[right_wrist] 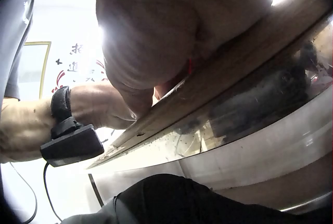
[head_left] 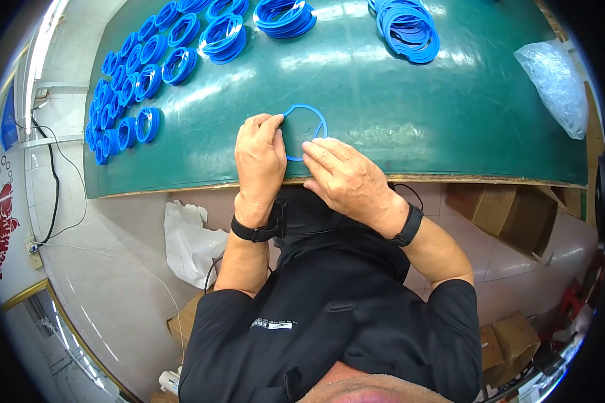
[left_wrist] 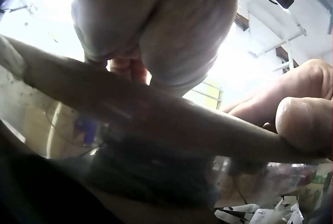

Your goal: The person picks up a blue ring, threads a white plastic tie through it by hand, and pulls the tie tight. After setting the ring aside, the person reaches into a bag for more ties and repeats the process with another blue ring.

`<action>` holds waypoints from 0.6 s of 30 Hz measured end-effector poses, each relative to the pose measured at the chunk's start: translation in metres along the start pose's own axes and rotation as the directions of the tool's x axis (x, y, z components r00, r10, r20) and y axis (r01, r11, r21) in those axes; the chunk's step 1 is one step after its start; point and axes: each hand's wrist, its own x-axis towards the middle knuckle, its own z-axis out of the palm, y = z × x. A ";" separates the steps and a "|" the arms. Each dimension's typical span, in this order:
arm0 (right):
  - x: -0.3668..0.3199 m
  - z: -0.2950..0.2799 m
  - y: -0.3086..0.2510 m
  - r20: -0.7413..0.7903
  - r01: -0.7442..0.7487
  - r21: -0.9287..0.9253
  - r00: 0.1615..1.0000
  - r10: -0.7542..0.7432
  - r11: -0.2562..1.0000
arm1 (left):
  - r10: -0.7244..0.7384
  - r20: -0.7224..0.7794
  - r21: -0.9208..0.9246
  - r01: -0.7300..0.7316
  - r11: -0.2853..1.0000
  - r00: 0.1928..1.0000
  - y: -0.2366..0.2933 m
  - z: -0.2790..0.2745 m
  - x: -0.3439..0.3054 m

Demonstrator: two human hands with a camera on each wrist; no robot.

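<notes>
A thin blue ring (head_left: pixel 306 106) is at the table's front edge, between both hands in the head view. My left hand (head_left: pixel 259 153) pinches its left side between thumb and fingertips. My right hand (head_left: pixel 348 176) lies over the ring's lower right, its fairly straight fingers touching it and the thumb standing apart. A short blue strand shows inside the ring beside the right fingertips. In the left wrist view the left hand (left_wrist: pixel 156 26) is above the table edge, with the right thumb (left_wrist: pixel 302 122) near it. The right wrist view shows the right hand's (right_wrist: pixel 156 31) underside; the ring is hidden there.
The green table (head_left: pixel 235 138) carries many bundles of blue rings (head_left: pixel 181 65) at its left and back. A larger fanned pile of blue rings (head_left: pixel 410 33) lies at the back right. A clear plastic bag (head_left: pixel 554 84) rests at the right edge. Cardboard boxes (head_left: pixel 511 211) stand below.
</notes>
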 end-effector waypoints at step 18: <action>0.000 0.000 0.001 -0.020 0.009 0.013 1.000 -0.009 1.000 | 0.023 -0.003 -0.007 -0.023 1.000 1.000 -0.002 -0.001 0.001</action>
